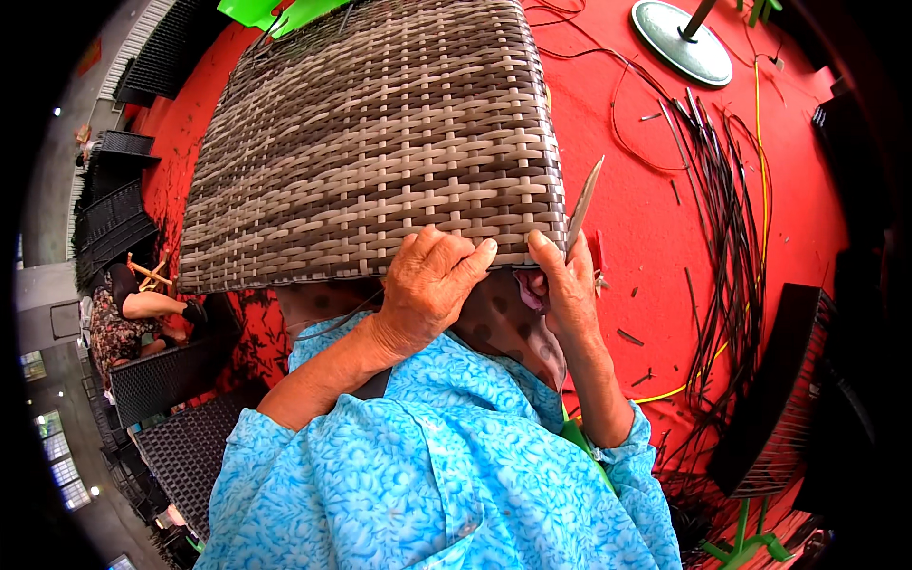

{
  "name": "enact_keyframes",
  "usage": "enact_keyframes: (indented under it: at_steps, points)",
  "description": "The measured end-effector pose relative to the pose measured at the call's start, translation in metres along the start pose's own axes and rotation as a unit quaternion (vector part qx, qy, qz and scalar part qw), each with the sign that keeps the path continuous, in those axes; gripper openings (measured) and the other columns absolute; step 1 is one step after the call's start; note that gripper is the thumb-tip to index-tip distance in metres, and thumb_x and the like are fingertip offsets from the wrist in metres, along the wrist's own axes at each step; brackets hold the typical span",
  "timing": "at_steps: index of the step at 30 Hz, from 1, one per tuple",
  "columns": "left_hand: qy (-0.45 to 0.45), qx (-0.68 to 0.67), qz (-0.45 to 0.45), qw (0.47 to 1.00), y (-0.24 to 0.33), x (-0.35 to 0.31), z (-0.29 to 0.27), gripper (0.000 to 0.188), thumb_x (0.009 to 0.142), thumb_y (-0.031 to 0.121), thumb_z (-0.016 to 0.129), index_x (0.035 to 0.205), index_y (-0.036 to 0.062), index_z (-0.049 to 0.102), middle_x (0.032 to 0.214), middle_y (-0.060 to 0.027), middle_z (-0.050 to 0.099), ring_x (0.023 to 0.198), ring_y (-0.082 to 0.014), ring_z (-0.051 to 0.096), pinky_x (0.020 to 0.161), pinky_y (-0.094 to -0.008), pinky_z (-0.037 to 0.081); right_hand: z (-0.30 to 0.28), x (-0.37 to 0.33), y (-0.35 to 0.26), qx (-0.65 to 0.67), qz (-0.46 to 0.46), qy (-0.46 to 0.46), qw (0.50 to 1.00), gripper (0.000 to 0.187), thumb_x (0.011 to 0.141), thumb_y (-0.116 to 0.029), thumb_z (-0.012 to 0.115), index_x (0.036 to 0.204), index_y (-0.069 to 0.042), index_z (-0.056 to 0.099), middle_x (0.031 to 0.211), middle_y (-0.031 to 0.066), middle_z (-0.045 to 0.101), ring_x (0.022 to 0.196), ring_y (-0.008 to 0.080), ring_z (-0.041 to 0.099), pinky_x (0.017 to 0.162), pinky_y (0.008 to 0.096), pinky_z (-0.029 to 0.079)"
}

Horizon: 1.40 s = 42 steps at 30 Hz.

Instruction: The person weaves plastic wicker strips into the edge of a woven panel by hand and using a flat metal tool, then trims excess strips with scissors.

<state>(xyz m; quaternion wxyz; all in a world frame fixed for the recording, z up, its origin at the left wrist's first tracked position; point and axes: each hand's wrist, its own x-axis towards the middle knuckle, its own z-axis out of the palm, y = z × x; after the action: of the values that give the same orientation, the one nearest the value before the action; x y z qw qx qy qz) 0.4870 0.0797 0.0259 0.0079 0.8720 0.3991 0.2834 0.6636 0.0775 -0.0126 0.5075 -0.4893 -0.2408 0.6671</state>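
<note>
A large woven panel (380,142) of brown and beige flat plastic strips lies in front of me, its near edge close to my lap. My left hand (429,285) is closed at this edge, knuckles up and thumb along the rim; what its curled fingers pinch underneath is hidden. At the panel's near right corner, my right hand (568,296) presses its thumb on the rim. A pointed blade (586,198), seemingly a knife, sticks up from between its thumb and fingers. A bit of purple-pink cloth (532,291) shows beside that hand.
Long dark strips (727,247) lie bundled on the red floor (627,228) at right, with a yellow cable (763,180). A round stand base (682,43) is at the far right. Black woven pieces (180,456) stand at left, near another person (123,328).
</note>
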Motion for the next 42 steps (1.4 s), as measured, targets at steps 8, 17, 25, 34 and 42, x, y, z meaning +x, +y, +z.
enact_keyframes:
  at_steps: [8,17,25,34,42]
  points:
    - [-0.011,0.029,0.039,0.999,-0.006,-0.005,-0.005,0.035,0.071,0.005,0.063,0.106,0.0041,0.066,0.087,-0.0049,0.058,0.079,-0.0215,0.054,0.071,-0.0342,0.046,0.005,-0.005,-0.004,0.043,0.005,-0.021,0.999,0.043,0.085,-0.026,0.068,0.118,-0.008,0.047,0.098,-0.0003,0.058,0.081,0.0049,0.052,0.068,0.0213,0.041]
    - [-0.039,-0.034,-0.125,0.991,-0.011,-0.017,-0.04,0.021,0.071,0.004,0.073,0.089,0.0066,0.063,0.082,-0.0078,0.06,0.075,-0.027,0.059,0.067,-0.0359,0.048,-0.003,-0.001,0.006,0.035,-0.005,-0.012,0.999,0.038,0.084,-0.029,0.07,0.111,-0.01,0.051,0.084,-0.0059,0.053,0.065,0.0005,0.041,0.056,0.0163,0.032]
    - [-0.13,-0.101,-0.207,0.964,-0.009,-0.025,-0.057,0.015,0.08,0.01,0.068,0.091,0.0055,0.06,0.076,-0.0097,0.063,0.068,-0.0284,0.062,0.059,-0.035,0.049,-0.01,-0.003,0.008,-0.054,0.029,0.014,0.998,0.031,0.092,-0.032,0.06,0.112,-0.011,0.052,0.087,-0.005,0.055,0.068,0.0008,0.043,0.056,0.0161,0.036]
    - [-0.204,-0.2,-0.172,0.943,-0.017,-0.048,-0.091,0.019,0.079,0.013,0.069,0.096,0.0035,0.065,0.081,-0.0104,0.066,0.071,-0.0272,0.064,0.062,-0.0354,0.051,-0.032,-0.034,-0.053,-0.482,-0.232,0.039,0.844,0.027,0.095,-0.018,0.056,0.117,-0.002,0.054,0.089,0.0056,0.062,0.074,0.0095,0.056,0.064,0.0239,0.047]
    - [-0.16,-0.28,-0.153,0.934,-0.025,-0.06,-0.077,0.023,0.078,0.012,0.07,0.098,0.0073,0.061,0.07,-0.0059,0.058,0.065,-0.0242,0.06,0.058,-0.0355,0.047,0.029,-0.046,-0.107,-0.736,-0.275,-0.212,0.581,0.032,0.077,-0.009,0.066,0.108,-0.012,0.06,0.084,0.0052,0.06,0.072,0.0249,0.061,0.06,0.0363,0.05]
